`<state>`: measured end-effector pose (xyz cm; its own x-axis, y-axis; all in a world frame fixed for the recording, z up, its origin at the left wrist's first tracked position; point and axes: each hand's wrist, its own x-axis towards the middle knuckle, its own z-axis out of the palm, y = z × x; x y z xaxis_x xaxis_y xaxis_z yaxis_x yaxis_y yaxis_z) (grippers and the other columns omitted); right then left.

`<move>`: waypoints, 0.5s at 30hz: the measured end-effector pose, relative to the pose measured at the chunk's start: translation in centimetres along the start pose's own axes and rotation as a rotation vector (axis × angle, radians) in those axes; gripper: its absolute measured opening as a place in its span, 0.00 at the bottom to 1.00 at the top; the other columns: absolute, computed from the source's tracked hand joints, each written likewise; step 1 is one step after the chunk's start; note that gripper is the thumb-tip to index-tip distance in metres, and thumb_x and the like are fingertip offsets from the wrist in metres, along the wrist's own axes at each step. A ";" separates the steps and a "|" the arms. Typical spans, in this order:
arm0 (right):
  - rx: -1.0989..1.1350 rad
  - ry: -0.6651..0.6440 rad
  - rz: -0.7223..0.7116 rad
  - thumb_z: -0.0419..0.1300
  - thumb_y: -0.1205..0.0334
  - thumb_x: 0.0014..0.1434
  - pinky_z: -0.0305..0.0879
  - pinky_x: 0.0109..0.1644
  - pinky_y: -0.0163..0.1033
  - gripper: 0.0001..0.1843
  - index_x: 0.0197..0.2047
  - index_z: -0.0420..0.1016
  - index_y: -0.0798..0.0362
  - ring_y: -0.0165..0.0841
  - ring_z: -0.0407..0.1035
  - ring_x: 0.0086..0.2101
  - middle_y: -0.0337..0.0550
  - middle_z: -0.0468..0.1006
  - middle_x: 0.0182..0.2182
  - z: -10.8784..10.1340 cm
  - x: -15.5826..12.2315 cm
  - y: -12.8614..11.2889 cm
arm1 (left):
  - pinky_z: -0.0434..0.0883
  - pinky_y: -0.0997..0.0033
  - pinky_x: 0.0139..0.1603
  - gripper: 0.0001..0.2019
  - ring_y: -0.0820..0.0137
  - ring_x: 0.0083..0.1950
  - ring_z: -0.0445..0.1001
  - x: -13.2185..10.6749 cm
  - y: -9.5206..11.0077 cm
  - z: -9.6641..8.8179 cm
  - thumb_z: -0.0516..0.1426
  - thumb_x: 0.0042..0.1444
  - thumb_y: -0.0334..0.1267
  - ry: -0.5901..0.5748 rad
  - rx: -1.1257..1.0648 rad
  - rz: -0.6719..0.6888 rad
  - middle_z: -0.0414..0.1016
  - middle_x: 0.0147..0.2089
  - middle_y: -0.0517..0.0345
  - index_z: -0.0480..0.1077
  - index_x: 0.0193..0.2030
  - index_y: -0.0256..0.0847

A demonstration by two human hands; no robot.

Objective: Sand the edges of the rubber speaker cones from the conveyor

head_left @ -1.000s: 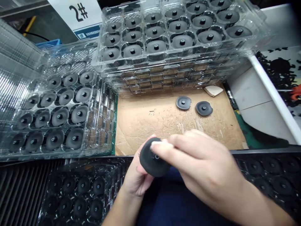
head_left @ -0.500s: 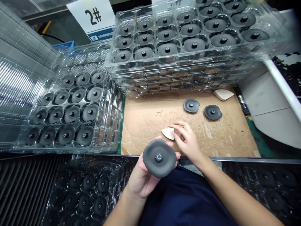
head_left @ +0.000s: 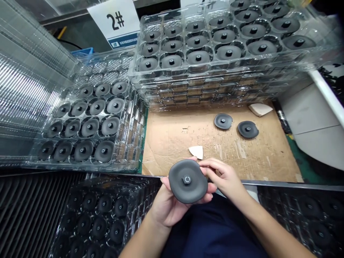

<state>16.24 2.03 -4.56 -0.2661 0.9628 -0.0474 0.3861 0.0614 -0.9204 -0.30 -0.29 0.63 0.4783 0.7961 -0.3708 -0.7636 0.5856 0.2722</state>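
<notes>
Left hand (head_left: 168,204) cradles dark disc (head_left: 188,181); right hand (head_left: 224,177) pinches its edge above cardboard sheet (head_left: 166,143).

The grey disc (head_left: 188,182) hides fingers of the left hand (head_left: 164,207).

the bare cardboard (head_left: 166,139) is the open floor, widest on its left half. the far tray stack (head_left: 215,91) walls the far side, the left tray stack (head_left: 129,143) the left, and a white bin (head_left: 309,122) the right. a white wedge (head_left: 196,152) lies mid-sheet. a loose disc (head_left: 223,121) and a second loose disc (head_left: 247,129) sit far right, just apart. the left hand (head_left: 166,206), the right hand (head_left: 227,177) and the held disc (head_left: 188,181) fill the near middle.
</notes>
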 end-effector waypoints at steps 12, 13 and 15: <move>-0.247 0.057 -0.025 0.54 0.64 0.59 0.68 0.47 0.47 0.13 0.46 0.73 0.53 0.40 0.70 0.43 0.50 0.73 0.44 2.7 3.3 3.3 | 0.75 0.70 0.45 0.29 0.60 0.48 0.77 -0.2 0.3 -0.1 0.68 0.36 0.47 0.137 0.067 0.124 0.75 0.52 0.56 0.72 0.49 0.46; -0.234 0.020 -0.057 0.54 0.65 0.59 0.68 0.47 0.45 0.12 0.45 0.73 0.53 0.39 0.71 0.42 0.48 0.75 0.41 2.6 3.5 3.2 | 0.75 0.69 0.46 0.29 0.59 0.49 0.77 -0.2 0.4 -0.1 0.68 0.36 0.47 0.151 0.071 0.139 0.75 0.52 0.55 0.72 0.49 0.45; -0.214 -0.030 -0.091 0.55 0.67 0.58 0.69 0.44 0.42 0.11 0.43 0.74 0.53 0.37 0.72 0.39 0.45 0.78 0.37 1.9 3.9 2.5 | 0.74 0.68 0.49 0.28 0.60 0.50 0.76 -0.1 0.4 -0.2 0.67 0.38 0.46 0.169 0.071 0.175 0.76 0.51 0.54 0.72 0.49 0.44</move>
<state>14.53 5.42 -7.76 -0.3335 0.9426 0.0173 0.5373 0.2051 -0.8181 -0.80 -0.19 0.59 0.2575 0.8528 -0.4544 -0.7932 0.4551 0.4045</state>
